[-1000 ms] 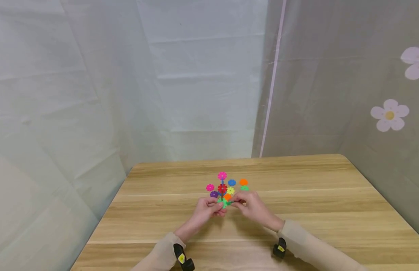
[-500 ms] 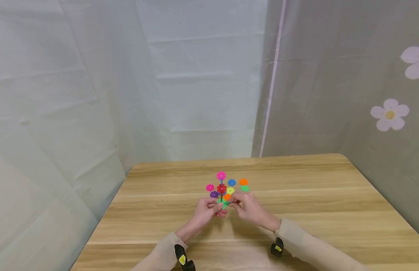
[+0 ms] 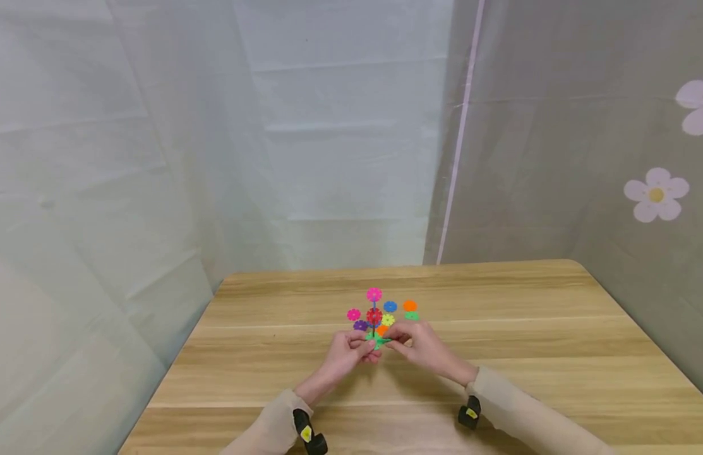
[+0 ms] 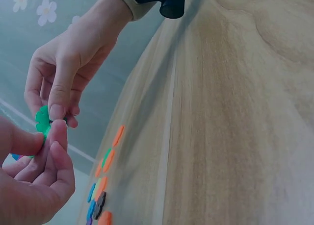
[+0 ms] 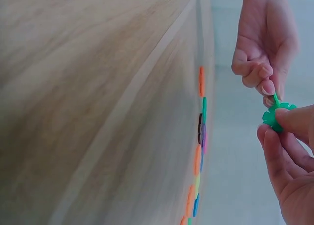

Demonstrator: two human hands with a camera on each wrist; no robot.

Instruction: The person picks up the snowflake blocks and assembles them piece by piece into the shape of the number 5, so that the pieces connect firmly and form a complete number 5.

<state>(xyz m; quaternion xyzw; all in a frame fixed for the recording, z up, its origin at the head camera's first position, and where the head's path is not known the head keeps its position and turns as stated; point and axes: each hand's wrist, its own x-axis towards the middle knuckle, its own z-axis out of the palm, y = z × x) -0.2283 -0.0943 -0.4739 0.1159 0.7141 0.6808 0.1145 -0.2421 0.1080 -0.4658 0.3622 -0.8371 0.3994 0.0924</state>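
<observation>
Far left: pale hanging cloth (image 3: pixel 101 158), creased. Next, wood-grain table (image 3: pixel 243 354). From the lower edge, beige left sleeve (image 3: pixel 268 420) with black wrist camera (image 3: pixel 308 433); then left hand (image 3: pixel 342 354), thumb and fingers clamped on a light green disc (image 5: pixel 276 98). Just past that hand, loose on the table: pink disc (image 3: pixel 354 314), purple disc (image 3: pixel 359 325). Centre: a chain of discs rises, in the head view, from the light green disc; red disc (image 3: pixel 374 316) midway, bright pink piece (image 3: pixel 374 294) on top, narrow edge-on pieces between. A deeper green disc (image 5: pixel 270 117) with notched rim touches the light green disc; whether slotted together, cannot tell. Both are held up off the table. Right of the chain, lying loose: orange disc (image 3: pixel 382 330), yellow disc (image 3: pixel 388 320), blue disc (image 3: pixel 390 306). Then right hand (image 3: pixel 424 347), thumb and fingers pinched on the deeper green disc; beyond it lie a second orange piece (image 3: pixel 409 306) and a flat green piece (image 3: pixel 411 315), close together. Farther right, beige right sleeve (image 3: pixel 527 411), then grey cloth (image 3: pixel 556 158) printed with white flowers (image 3: pixel 647 193).
</observation>
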